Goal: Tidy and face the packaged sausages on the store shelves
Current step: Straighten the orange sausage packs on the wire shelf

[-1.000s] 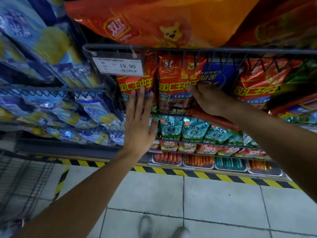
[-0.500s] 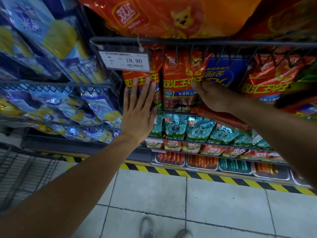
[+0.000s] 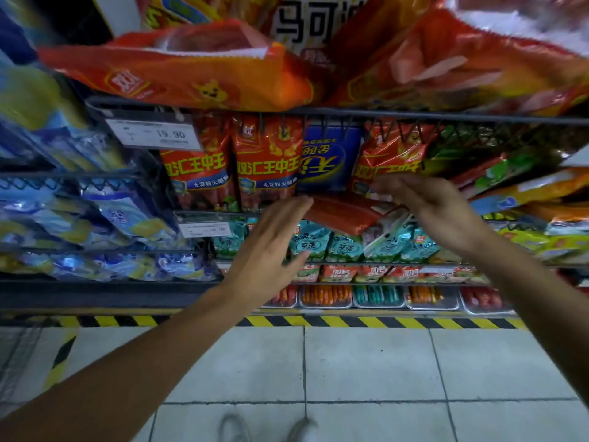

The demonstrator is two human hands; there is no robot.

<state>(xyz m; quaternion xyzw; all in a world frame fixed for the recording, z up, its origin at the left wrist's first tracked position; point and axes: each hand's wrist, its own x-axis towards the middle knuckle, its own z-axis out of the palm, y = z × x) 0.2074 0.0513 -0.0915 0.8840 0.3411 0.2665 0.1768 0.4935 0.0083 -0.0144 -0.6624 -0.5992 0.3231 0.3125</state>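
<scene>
Red sausage packs (image 3: 267, 161) stand upright in a wire shelf, with a blue pack (image 3: 330, 157) between them and another red pack (image 3: 390, 154) to the right. A flat red sausage pack (image 3: 344, 212) lies tilted over the shelf's front rail, sticking out. My left hand (image 3: 271, 250) is in front of the shelves with fingers straight, its fingertips near the left end of that flat pack. My right hand (image 3: 427, 208) hovers, blurred, over the pack's right end with fingers spread. Neither hand grips anything.
Large orange bags (image 3: 178, 71) overhang the upper wire shelf (image 3: 350, 111). A price tag (image 3: 153, 133) reads 19.90. Blue bags (image 3: 95, 215) fill the left shelves, teal packs (image 3: 344, 247) and trays of sausages (image 3: 325, 295) sit lower. A yellow-black strip (image 3: 350, 322) edges the tiled floor.
My left hand left the red upright packs and moved right and down toward the flat pack. My right hand lifted off the packs and shifted right. The view tilted upward.
</scene>
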